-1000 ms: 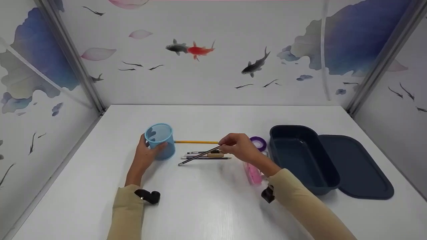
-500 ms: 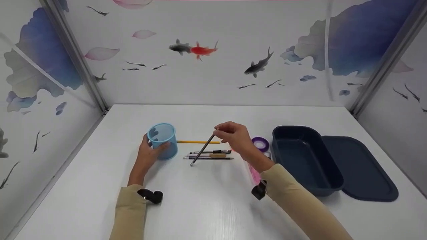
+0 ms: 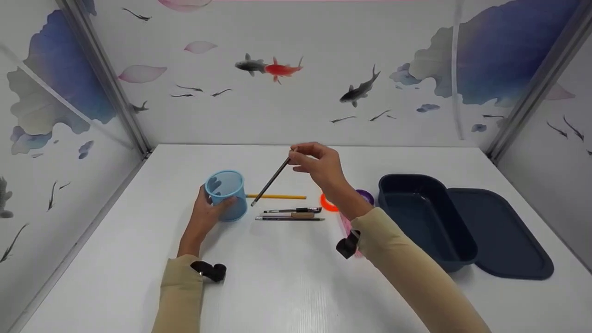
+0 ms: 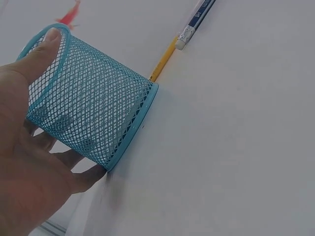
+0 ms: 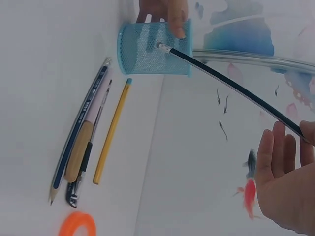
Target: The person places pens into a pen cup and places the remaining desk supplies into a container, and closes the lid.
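My left hand grips a light blue mesh pen cup that stands upright on the table; in the left wrist view the thumb lies at its rim. My right hand pinches a dark pencil near one end. The pencil slants down to the left, its white eraser end lowest, in the air beside the cup. A yellow pencil lies just right of the cup. Nearer to me lie a black pen, a brush-like tool with a tan part and a dark blue pencil.
An orange ring, a purple tape roll and a pink item are partly hidden by my right arm. Farther right stands a dark blue open box, with its flat lid beside it. White panels surround the table.
My right hand has lifted the dark pencil up and away from the table, tilting it more steeply and bringing its eraser end near the cup. The left hand and cup have stayed in place.
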A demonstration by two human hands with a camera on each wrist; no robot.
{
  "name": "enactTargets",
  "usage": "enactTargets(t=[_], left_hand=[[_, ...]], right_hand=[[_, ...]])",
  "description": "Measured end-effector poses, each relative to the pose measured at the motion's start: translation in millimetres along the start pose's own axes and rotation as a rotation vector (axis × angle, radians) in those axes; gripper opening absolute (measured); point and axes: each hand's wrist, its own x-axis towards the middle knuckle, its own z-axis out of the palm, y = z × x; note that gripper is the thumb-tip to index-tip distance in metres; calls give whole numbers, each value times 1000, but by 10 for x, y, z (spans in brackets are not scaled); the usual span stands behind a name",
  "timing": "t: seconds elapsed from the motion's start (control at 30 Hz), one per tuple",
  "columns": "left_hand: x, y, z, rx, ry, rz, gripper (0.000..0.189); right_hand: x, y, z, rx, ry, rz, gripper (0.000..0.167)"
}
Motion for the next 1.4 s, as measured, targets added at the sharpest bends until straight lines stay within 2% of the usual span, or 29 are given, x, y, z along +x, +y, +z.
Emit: enactTargets(t=[0.33,0.67,1.1,1.2,1.4], left_hand=[[9,1,-13,-9,-13,-14,103],[20,-5,-6,-29,-20,-11,102],[4,-10,-29,-15,-19,6,100],[11,-13,-31,-14,-20,3,101],[14,-15,-28,-10,-24,-13,102]], right_hand=[[120,-170,152,64,17,-50,25],[228,-182,356,112,54,-71,25],[275,89,559,117,94,-38,24],[278,187,611,117,94,-6,22],[263,327,673,126,78,7,21]])
